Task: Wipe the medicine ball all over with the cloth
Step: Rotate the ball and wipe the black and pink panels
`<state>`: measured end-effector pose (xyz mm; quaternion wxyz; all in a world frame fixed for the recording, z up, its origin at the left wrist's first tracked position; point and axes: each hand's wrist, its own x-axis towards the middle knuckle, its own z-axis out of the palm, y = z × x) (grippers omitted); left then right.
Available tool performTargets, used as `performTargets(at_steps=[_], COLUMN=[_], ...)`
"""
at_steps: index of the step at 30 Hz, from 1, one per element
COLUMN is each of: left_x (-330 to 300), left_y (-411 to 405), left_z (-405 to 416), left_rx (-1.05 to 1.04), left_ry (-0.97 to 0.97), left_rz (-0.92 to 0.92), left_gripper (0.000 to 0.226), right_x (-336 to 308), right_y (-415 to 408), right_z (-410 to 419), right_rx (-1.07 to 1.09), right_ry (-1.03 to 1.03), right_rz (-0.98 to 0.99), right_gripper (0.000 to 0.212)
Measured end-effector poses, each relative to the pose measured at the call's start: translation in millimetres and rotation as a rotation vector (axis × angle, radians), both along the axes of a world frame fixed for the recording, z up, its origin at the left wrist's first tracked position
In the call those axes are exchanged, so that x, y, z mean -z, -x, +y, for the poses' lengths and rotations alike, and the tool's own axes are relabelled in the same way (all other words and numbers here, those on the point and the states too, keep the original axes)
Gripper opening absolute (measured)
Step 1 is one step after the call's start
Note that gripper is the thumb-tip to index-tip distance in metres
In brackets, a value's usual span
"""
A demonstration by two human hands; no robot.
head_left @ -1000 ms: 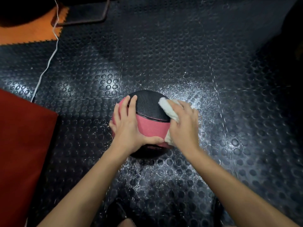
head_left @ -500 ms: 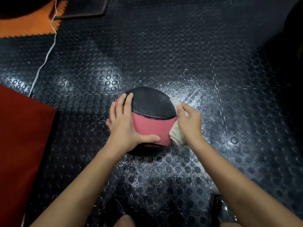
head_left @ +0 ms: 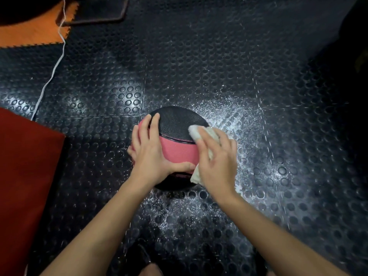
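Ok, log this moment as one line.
left hand steadies medicine ball | right hand presses cloth on ball's right side | wiping underway

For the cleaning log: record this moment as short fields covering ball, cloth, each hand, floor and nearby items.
ball: medicine ball, black and pink panels, resting on the floor
cloth: white cloth, pressed on the ball's right side
left hand: left hand steadies the ball's left side, fingers spread on top, thumb across the front
right hand: right hand presses the cloth to the ball
floor: black studded mat, with pale speckles around the ball
nearby: red mat at left; white cable; orange tile
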<state>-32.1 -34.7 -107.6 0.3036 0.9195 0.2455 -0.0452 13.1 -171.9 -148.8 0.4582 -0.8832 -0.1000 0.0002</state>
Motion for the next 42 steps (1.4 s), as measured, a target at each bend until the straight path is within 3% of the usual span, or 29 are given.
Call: performTargets(at_steps=[2, 6, 11, 16, 21, 26, 32, 37, 39, 42], left_x=[0, 0, -1, 1, 1, 2, 4, 2, 1, 1], left_y=[0, -4, -9, -1, -4, -1, -2, -5, -9, -9], left_z=[0, -5, -4, -3, -1, -8, -6, -10, -13, -15], left_rx=[-0.006, 0.011, 0.01, 0.019, 0.023, 0.045, 0.026, 0.051, 0.061, 0.072], left_ry=[-0.006, -0.027, -0.023, -0.035, -0.044, -0.066, -0.061, -0.083, -0.098, -0.104], left_rz=[0.01, 0.015, 0.035, 0.008, 0.007, 0.026, 0.015, 0.04, 0.054, 0.045], left_gripper=[0.15, 0.151, 0.148, 0.148, 0.149, 0.149, 0.149, 0.149, 0.15, 0.15], right_x=[1, 5, -9, -8, -19, -12, -30, -17, -19, -34], right_y=[3, -29, -6, -60, -21, -78, -33, -86, -79, -38], right_z=[-2, -2, 2, 7, 7, 9, 9, 20, 19, 9], right_rx=[-0.058, 0.155, -0.063, 0.096, -0.124, 0.009, -0.204, -0.033, -0.046, -0.164], right_ry=[0.005, -0.063, 0.081, 0.034, 0.198, 0.159, 0.291, 0.185, 0.21, 0.238], right_rz=[-0.045, 0.213, -0.043, 0.291, -0.085, 0.278, -0.131, 0.2, 0.155, -0.096], right_gripper=[0.032, 0.03, 0.029, 0.028, 0.032, 0.026, 0.032, 0.023, 0.025, 0.029])
